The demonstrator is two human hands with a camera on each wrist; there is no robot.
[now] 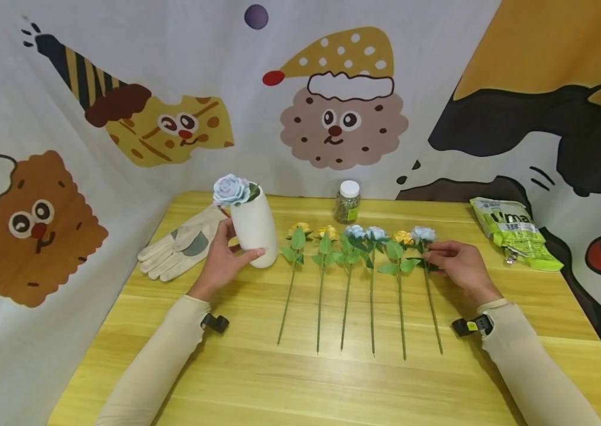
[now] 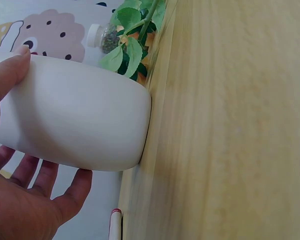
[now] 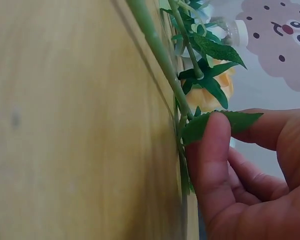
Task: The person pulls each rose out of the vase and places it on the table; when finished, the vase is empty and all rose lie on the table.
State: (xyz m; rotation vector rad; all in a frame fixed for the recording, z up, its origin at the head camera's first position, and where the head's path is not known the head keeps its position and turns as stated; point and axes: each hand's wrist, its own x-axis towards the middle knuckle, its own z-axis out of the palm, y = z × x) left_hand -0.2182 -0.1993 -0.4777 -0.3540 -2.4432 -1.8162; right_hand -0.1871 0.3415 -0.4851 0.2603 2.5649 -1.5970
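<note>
My left hand [image 1: 224, 258] holds a white vase [image 1: 255, 232] with thumb and fingers around its sides. The vase [image 2: 85, 115] stands on the table with a pale blue artificial rose [image 1: 231, 189] leaning out of its mouth. At the right end of a row of artificial roses, my right hand [image 1: 462, 266] pinches a blue rose [image 1: 424, 234] just below its head. In the right wrist view, thumb and fingers are at a green leaf [image 3: 195, 129] by the stem. Yellow roses [image 1: 327, 232] and other blue roses [image 1: 355, 231] lie alongside, stems toward me.
A white glove [image 1: 183, 248] lies left of the vase. Behind the roses stands a small jar [image 1: 348, 204] with a white lid. At the back right lies a green and silver bag [image 1: 516, 234]. A printed cloth hangs behind the wooden table [image 1: 311, 390].
</note>
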